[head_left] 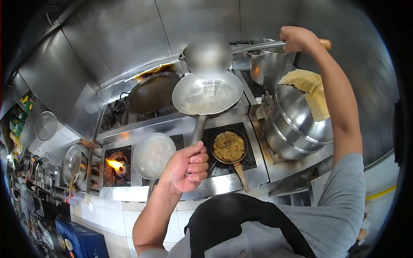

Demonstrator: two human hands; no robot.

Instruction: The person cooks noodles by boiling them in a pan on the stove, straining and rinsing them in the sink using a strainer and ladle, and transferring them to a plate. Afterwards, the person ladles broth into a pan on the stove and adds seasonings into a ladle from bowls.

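My left hand [187, 167] is closed around the handle of a metal frying pan [185, 101], raised above the stove. Clear liquid lies in this pan. My right hand [297, 39] reaches far out and grips the long handle of a large ladle [258, 46], whose wooden end sticks out behind my fist. The ladle's bowl end is blurred above the pan, and streaks of liquid run down from it. Below, a pan with whitish liquid [154, 155] and a small dark pan with a browned omelette-like food [228, 146] sit on the burners.
An open flame [114, 165] burns at the left burner. Behind it stands a large dark wok [154, 92]. On the right are a stacked steamer [286, 129] with a yellowish cloth [312, 88] and a tall pot [266, 64]. A blue crate [81, 241] stands on the floor.
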